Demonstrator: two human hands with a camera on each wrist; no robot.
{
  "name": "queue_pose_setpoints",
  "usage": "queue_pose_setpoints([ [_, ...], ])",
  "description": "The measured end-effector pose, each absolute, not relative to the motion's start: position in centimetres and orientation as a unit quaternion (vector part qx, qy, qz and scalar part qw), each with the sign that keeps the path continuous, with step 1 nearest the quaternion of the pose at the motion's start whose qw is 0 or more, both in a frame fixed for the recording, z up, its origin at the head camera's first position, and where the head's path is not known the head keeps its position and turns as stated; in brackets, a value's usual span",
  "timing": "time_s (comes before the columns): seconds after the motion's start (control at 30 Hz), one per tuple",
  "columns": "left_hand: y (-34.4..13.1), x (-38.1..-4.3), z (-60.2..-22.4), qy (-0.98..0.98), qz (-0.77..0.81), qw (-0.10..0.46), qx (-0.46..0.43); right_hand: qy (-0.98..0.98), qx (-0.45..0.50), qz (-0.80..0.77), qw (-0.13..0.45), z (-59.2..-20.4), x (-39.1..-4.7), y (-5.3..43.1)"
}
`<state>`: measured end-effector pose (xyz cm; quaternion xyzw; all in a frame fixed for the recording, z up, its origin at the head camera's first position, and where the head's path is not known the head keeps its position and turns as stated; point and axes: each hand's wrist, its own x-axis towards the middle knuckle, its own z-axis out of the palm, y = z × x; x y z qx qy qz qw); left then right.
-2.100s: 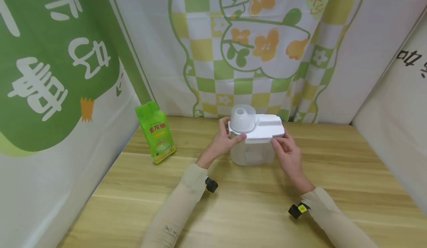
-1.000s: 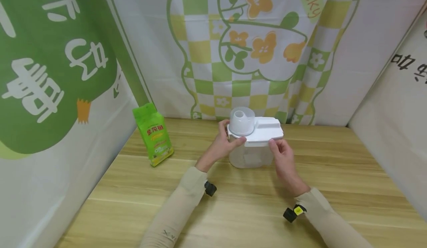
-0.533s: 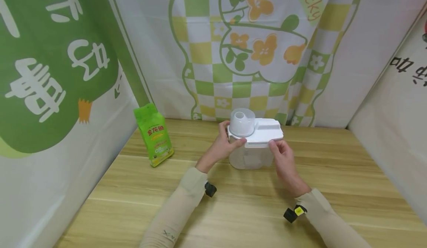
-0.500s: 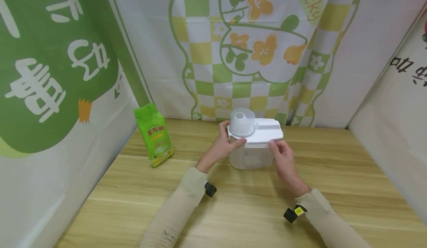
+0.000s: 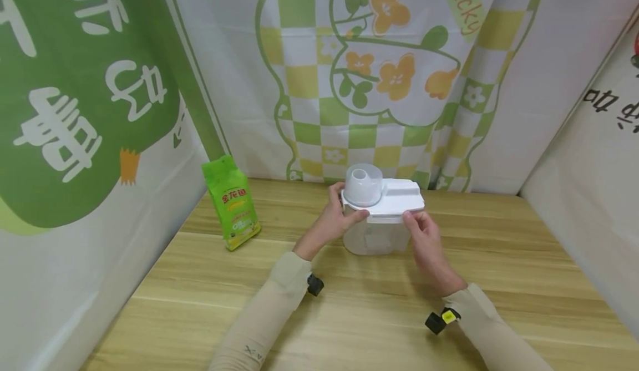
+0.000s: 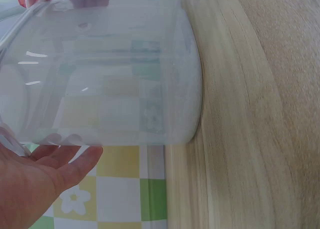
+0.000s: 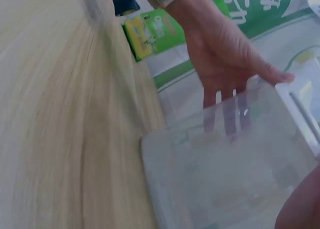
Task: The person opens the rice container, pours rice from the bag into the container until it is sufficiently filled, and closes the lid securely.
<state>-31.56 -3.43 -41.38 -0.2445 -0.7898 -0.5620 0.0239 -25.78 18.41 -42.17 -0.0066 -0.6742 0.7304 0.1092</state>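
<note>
A clear plastic storage container point(image 5: 374, 239) with a white lid point(image 5: 401, 203) stands upright on the table. My left hand point(image 5: 330, 218) holds its left end, thumb on the lid's front edge and fingers point(image 6: 75, 166) round the far side. On the lid's left side sits a clear cup point(image 5: 363, 185) over a white spout. My right hand point(image 5: 426, 240) pinches the lid's front edge near the right corner. In the right wrist view, the left hand point(image 7: 220, 54) spreads along the container wall, and only a blurred part of the right hand point(image 7: 302, 204) shows.
A green packet point(image 5: 232, 204) with red lettering stands to the left on the wood-grain table point(image 5: 349, 321). A checkered curtain point(image 5: 309, 110) hangs close behind the container. Fabric walls rise on both sides.
My right hand has shifted slightly left along the lid's front edge since the earliest frame. The left hand keeps its hold, and the container stays in place. Over the last second almost nothing moves.
</note>
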Motion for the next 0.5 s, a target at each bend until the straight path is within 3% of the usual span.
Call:
queue_pose_setpoints([
  [0.5, -3.62, -31.91, -41.77, -0.8, -0.55, 0.021, -0.238, -0.644, -0.033, 0.749, 0.152, -42.28, -25.96, 17.83],
])
